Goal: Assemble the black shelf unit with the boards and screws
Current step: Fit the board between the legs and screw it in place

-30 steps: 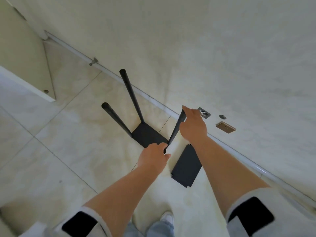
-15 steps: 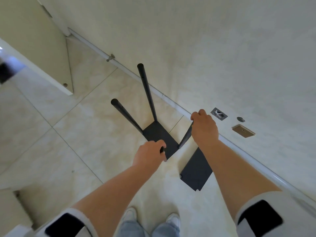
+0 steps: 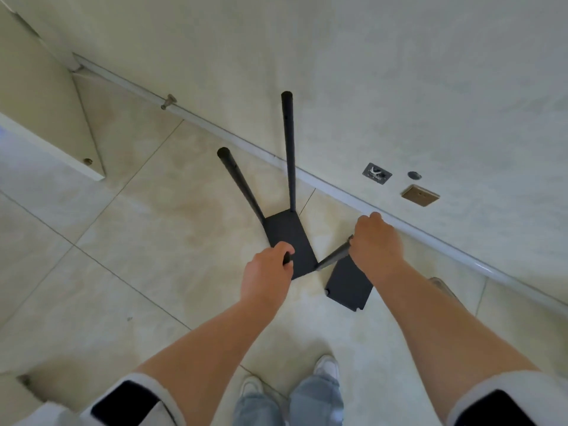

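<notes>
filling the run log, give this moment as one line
left hand: grips pole top | right hand: grips pole top | shelf board: on floor, two poles free | spare board: flat

Single head-worn view, steeply downward — floor [image 3: 129,272] below, standing height

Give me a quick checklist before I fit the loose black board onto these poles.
1. Left hand grips near-left pole: ok.
2. Right hand grips near-right pole: ok.
3. Two far poles standing on the base board: ok.
4. Loose black board within reach, flat on the floor: ok.
5. Poles screwed tight to base: cannot tell.
6. Screws at hand: cannot tell, none visible.
</notes>
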